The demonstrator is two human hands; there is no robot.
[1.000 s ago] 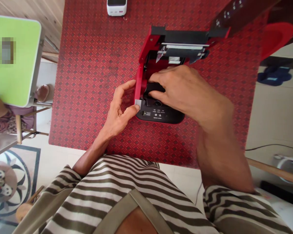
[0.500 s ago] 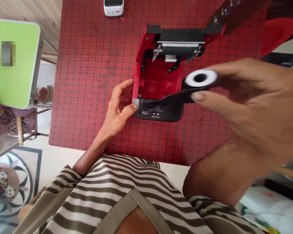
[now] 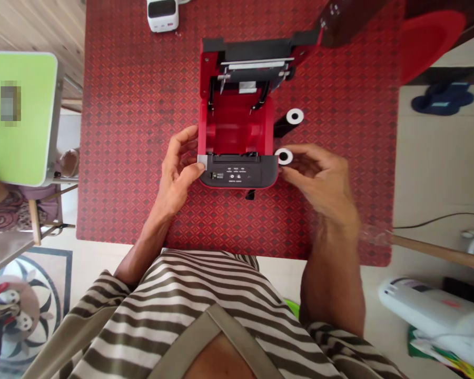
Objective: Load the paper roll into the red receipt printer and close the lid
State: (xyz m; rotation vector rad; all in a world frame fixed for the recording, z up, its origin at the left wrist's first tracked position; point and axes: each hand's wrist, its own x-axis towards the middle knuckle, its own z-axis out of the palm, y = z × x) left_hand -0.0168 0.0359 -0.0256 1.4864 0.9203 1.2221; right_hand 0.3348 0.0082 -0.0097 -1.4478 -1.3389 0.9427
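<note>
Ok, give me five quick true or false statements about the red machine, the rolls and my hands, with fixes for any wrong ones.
1. The lid of the red machine is open. True.
2. The left hand is on the machine's left front corner. True.
3. The right hand is holding the lid. False: it is at the near roll, by the right front corner.
4. The far roll lies inside the machine. False: it is outside, to the right.
5. The white box is beyond the machine, off to the left. True.
</note>
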